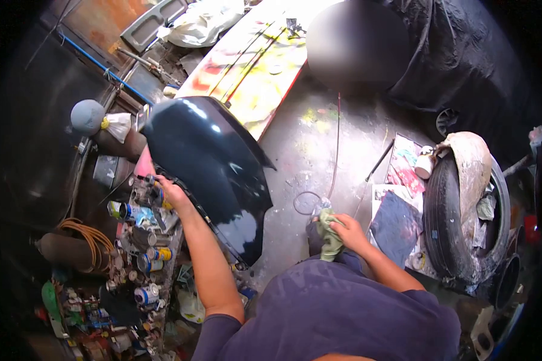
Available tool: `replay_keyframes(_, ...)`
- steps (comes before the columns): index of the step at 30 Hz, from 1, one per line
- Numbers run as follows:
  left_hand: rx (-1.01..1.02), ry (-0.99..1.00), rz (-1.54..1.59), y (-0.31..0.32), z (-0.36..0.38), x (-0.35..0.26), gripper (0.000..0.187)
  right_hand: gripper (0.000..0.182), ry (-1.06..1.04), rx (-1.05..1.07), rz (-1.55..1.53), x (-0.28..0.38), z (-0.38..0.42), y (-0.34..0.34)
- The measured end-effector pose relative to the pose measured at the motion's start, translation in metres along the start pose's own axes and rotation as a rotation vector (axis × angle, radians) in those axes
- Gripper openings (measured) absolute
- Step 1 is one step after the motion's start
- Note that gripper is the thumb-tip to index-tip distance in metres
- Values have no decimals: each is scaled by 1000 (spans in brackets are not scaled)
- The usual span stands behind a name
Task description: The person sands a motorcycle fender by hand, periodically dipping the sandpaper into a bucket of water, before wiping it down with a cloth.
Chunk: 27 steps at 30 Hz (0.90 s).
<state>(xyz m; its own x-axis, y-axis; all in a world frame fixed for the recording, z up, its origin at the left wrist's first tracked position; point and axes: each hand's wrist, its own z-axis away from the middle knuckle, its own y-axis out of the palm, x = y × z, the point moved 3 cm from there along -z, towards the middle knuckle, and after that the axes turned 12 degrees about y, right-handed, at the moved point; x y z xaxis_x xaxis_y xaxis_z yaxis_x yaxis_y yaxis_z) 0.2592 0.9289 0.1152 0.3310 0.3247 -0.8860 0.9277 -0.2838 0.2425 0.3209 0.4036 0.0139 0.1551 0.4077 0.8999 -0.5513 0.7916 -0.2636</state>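
While the right hand [350,234] bunches a green cloth [331,242], fingers closed round it | left hand [173,196] out by the glossy dark panel [208,156], fingers part-curled, hold unclear | panel lies near paint cans [146,294] | cloth's gathered up, clear of the panel

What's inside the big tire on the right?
Crumpled pale material shows in the opening of the tire. The beige sheet draped over it hides part of the interior.

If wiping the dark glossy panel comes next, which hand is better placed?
Probably the right hand: it holds the green cloth. The left hand is nearer the panel, but no cloth shows in it.
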Motion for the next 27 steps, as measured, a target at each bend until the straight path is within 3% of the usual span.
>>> replay_keyframes(2,97,-67,311,31,-18,59,57,32,23,-77,1,5,-26,-22)
replay_keyframes(7,327,-550,872,136,-27,87,51,32,82,-289,15,0,-113,-74)
replay_keyframes(11,447,-608,885,200,-50,91,50,32,61,-366,-26,21,-174,-109)
replay_keyframes(19,332,-658,864,244,-114,218,41,30,65,-386,-41,58,-237,-141)
replay_keyframes(22,384,-679,786,256,-132,249,42,30,145,-444,-60,54,-249,-145)
replay_keyframes(27,207,-736,632,274,-179,323,43,30,243,-433,-64,61,-290,-153)
